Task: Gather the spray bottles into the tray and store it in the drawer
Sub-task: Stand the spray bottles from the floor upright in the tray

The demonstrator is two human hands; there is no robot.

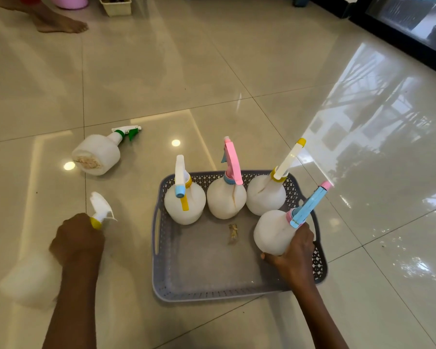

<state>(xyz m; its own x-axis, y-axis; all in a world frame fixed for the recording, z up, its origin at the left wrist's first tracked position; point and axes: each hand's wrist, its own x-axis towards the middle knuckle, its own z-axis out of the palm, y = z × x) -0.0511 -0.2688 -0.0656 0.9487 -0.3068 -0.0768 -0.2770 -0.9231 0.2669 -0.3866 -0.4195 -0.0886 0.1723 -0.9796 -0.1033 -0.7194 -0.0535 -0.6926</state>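
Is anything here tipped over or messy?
Yes. The green-nozzle bottle lies on its side on the floor, outside the tray. A small brownish scrap sits on the tray's bottom.

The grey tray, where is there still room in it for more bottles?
The grey plastic lattice tray is crowded along its far wall, where three white spray bottles stand. The right hand holds a fourth, blue-triggered bottle at the right wall. The near half and left-middle are bare, except a small brown scrap.
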